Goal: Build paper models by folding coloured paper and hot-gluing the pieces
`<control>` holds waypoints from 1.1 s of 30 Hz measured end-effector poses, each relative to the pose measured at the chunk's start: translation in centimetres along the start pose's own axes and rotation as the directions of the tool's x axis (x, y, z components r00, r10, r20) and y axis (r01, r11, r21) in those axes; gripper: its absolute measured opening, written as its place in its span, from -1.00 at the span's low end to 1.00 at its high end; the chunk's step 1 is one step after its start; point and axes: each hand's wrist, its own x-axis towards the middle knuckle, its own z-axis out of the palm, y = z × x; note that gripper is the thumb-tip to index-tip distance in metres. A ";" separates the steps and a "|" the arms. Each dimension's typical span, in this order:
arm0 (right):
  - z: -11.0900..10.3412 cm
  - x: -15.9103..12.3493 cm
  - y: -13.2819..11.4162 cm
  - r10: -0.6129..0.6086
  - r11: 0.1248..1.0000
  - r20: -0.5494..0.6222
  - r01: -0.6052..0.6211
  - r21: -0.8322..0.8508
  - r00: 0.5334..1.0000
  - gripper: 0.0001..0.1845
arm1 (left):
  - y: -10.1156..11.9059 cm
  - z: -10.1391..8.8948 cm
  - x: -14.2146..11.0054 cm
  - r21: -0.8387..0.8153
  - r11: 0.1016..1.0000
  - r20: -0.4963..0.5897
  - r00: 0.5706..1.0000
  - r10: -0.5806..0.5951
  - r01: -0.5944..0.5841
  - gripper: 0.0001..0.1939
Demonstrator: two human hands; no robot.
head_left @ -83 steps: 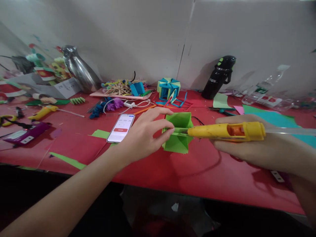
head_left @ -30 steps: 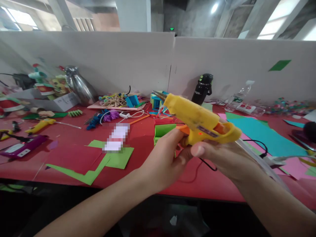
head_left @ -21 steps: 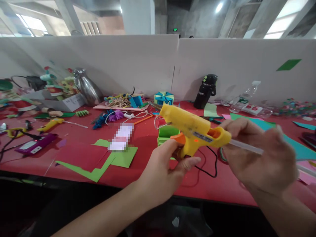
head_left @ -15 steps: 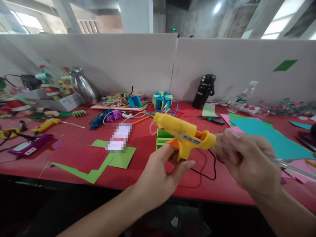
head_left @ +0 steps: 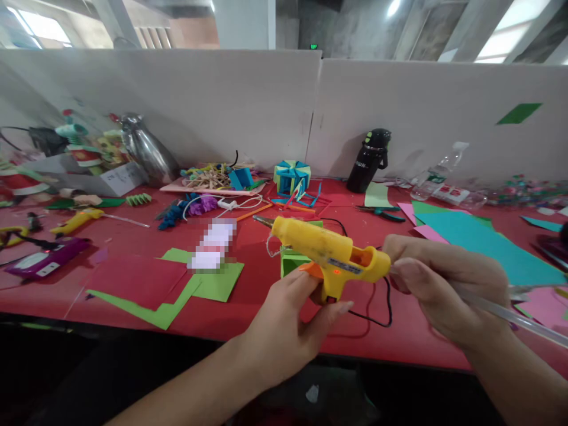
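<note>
Yellow plastic hot-glue gun (head_left: pixel 313 239) is held above the red-covered counter (head_left: pixel 213 322), its tapered metal nozzle (head_left: pixel 263 222) pointing left and slightly upward, with a fine pale strand hanging just below the tip. The left hand (head_left: pixel 290 322) has its grip wrapped around the handle, fingers up by the orange plastic trigger (head_left: pixel 313 270) and thumb extended near the base, where a small orange light glows on the body just above. The right hand (head_left: pixel 448 290) has its grip pinched on a long translucent glue stick (head_left: pixel 515 317) right at the gun's rear opening, and most of the visible length trails out behind the fist. Feeding the stick looks only partly done, judging by that long tail; how deep its front end sits is hidden. Behind the gun stands a bright green folded-paper box (head_left: pixel 290 261), largely covered by the gun and left hand, so I cannot tell how complete its walls are. Farther back, a blue and pale-green wheel-shaped paper construction (head_left: pixel 291 176) appears already assembled. Flat light-green paper sheets (head_left: pixel 220 283) and a red paper sheet (head_left: pixel 137 281) lie to the left, apparently unused so far.
</note>
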 end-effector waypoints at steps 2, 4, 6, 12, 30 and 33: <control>-0.5 0.0 0.2 -0.104 0.994 0.049 0.106 -0.023 0.993 -0.81 | 0.0 0.0 0.1 -0.015 1.000 0.015 1.000 -0.016 0.017 -0.87; -0.7 0.0 0.4 -0.117 0.993 0.056 0.118 -0.010 0.992 -0.86 | 0.1 -0.1 0.2 -0.026 1.000 0.018 1.000 -0.007 0.007 -0.87; -0.6 -0.2 0.5 -0.086 0.996 0.050 0.084 0.041 0.995 -0.87 | 0.3 -0.1 0.2 -0.024 1.000 0.009 1.000 0.017 -0.017 -0.87; 1.9 0.0 -0.1 0.347 0.843 0.040 -0.331 0.425 0.937 -0.42 | -0.3 0.2 0.0 0.057 0.997 -0.070 0.996 0.063 -0.059 -0.93; 0.4 0.1 0.6 0.022 0.986 0.077 -0.035 0.161 0.997 -0.64 | -0.3 0.6 0.0 -0.059 0.996 0.006 0.998 -0.069 0.069 -0.77; 1.0 0.1 0.4 0.129 0.938 0.117 -0.160 0.308 0.985 -0.38 | -0.3 0.7 0.0 -0.124 0.978 -0.035 0.984 -0.173 0.168 -0.70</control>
